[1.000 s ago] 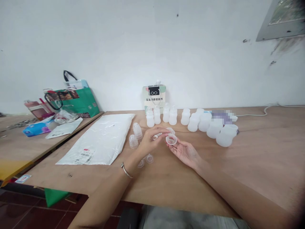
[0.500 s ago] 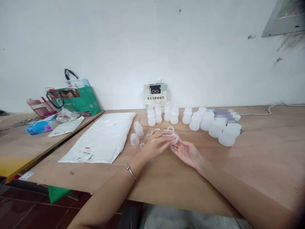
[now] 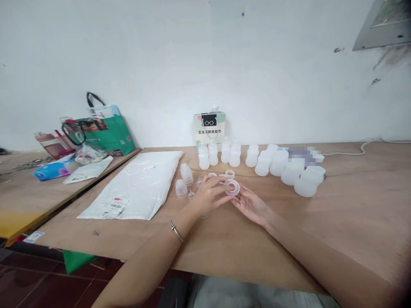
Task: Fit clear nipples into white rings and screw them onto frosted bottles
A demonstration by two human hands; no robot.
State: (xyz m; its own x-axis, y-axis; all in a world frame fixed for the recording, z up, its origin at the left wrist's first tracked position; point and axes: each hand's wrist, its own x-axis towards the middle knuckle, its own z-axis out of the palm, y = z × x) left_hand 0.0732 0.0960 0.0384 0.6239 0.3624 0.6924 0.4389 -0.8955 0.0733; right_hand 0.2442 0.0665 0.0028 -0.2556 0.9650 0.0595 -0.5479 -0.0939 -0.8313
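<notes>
Between my two hands is a translucent baby-bottle collar ring (image 3: 236, 188), its round opening turned up towards me. My left hand (image 3: 207, 196) grips it from the left, with a fingertip at the opening. At its right edge, my right hand (image 3: 253, 206) holds it with thumb and fingers, palm partly upturned. Just behind lies another collar ring (image 3: 230, 176), with more rings partly hidden by my left hand. Left of that hand stand two clear domed caps (image 3: 186, 174), and small clear nipples (image 3: 191, 196) lie beside them.
Behind are several capped baby bottles (image 3: 235, 155); to the right runs a row of several uncapped frosted bottles (image 3: 263, 163). A white plastic mailer (image 3: 138, 184) lies left. A paper bag (image 3: 209, 128) stands against the wall, and a green bag (image 3: 117, 134) sits on the adjoining table.
The collar ring has tilted to face me more and shifted slightly left. My left fingers have moved to its opening; both hands stay around it.
</notes>
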